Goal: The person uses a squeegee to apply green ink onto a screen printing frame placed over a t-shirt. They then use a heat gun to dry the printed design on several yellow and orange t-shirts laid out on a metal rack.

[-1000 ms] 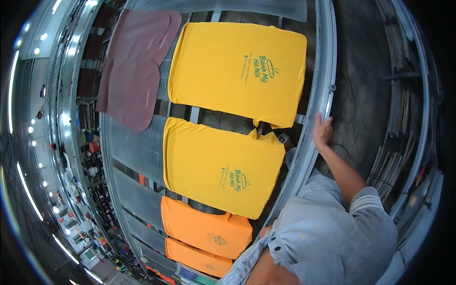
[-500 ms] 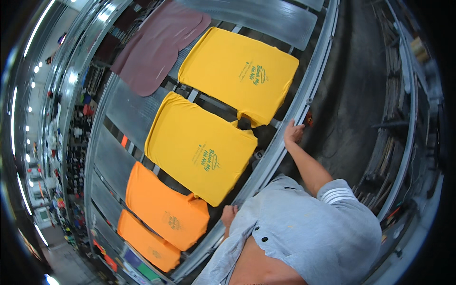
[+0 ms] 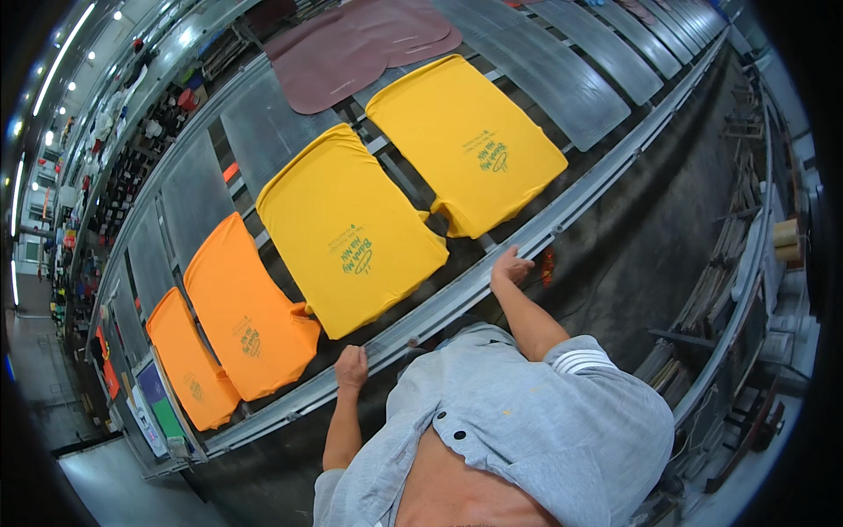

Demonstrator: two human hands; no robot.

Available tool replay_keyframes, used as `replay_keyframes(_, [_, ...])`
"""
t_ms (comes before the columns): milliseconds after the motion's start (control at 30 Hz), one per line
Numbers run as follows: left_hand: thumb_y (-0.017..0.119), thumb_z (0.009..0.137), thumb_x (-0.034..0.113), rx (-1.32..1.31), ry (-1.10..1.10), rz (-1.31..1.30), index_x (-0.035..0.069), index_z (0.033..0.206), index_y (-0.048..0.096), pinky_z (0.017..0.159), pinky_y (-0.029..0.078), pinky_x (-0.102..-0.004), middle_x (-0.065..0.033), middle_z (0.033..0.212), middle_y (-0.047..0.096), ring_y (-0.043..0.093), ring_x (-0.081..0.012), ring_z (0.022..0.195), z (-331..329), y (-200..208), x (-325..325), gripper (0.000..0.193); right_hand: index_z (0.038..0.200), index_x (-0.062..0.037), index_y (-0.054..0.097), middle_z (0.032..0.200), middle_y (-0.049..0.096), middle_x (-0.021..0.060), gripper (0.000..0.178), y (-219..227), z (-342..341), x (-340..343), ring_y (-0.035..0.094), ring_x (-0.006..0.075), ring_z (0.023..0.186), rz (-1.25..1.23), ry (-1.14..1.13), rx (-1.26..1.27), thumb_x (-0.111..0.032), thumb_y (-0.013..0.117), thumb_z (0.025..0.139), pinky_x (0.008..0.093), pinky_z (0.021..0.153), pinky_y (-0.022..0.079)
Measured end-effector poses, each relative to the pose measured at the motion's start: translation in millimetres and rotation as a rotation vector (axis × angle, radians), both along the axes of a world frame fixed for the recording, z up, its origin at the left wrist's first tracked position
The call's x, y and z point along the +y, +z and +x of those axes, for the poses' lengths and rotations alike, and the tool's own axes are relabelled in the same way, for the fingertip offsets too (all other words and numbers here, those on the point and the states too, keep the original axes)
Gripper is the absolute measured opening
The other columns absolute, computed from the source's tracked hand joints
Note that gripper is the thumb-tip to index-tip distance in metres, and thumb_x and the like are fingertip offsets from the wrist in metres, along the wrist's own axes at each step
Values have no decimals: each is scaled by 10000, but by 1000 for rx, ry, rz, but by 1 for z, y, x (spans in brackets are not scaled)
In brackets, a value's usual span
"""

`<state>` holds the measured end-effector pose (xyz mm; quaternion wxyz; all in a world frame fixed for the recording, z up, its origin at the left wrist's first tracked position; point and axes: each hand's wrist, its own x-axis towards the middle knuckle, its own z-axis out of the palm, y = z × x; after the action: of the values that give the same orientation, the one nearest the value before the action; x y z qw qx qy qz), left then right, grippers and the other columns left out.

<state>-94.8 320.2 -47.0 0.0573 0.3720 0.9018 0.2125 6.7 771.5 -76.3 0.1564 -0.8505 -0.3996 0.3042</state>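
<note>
The metal rail (image 3: 430, 314) is running slantwise under my fingers, one length passing both hands. Beyond it, two yellow shirts (image 3: 351, 237) are lying flat, then two smaller orange shirts (image 3: 250, 316) farther left. My right hand (image 3: 511, 266) is touching the rail beside the gap between the yellow shirts, fingers partly bent; my left hand (image 3: 351, 367) is meeting it near the yellow-orange gap, fingers curling. I cannot tell whether either is gripping. Compared with half a second ago, the rail is sloping less steeply and my left hand is showing more fully, clear of my torso.
</note>
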Motion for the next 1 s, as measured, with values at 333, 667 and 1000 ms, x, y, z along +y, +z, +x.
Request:
replay_keyframes(333, [545,1032,277,92,722,-1,8,1331,606,1182,235,-592,-217,1416,537,437,-406,1373,88,-26,49,406,1282,89,366,1242,527,355,627,-8,8,-3,622,523,1098,5,67,56,-433,560,992,584,907,536])
replay_keyframes(667, [480,1057,423,112,820,-169,83,1465,519,1192,87,-682,-157,1570,428,258,-374,1519,106,-45,70,532,1251,103,348,1208,509,344,673,-3,20,-5,594,519,1111,-21,259,154,-482,563,996,589,909,515])
replay_keyframes(1000, [628,880,686,-172,737,-237,81,1607,260,1192,-34,-676,-146,1677,200,61,-381,1563,103,-23,68,1015,1252,93,353,1217,520,328,729,-4,38,-9,607,505,1114,21,400,147,-560,533,983,581,929,509])
